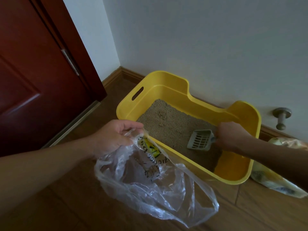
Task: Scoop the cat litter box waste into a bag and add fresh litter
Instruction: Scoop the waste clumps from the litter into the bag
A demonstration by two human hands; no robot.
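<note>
A yellow litter box (168,83) stands on the wooden floor against the white wall, partly filled with beige litter (168,125). Bare yellow bottom shows at its near right corner. My right hand (230,135) grips the handle of a grey slotted scoop (200,140), whose head lies low over the litter. My left hand (115,136) pinches the rim of a clear plastic bag (150,185) with a yellow printed logo. The bag hangs open just in front of the box's near edge.
A dark red door (41,72) stands at the left. A metal door stopper (281,117) sticks up from the floor by the wall at the right. A printed litter bag (273,180) lies on the floor right of the box, under my right forearm.
</note>
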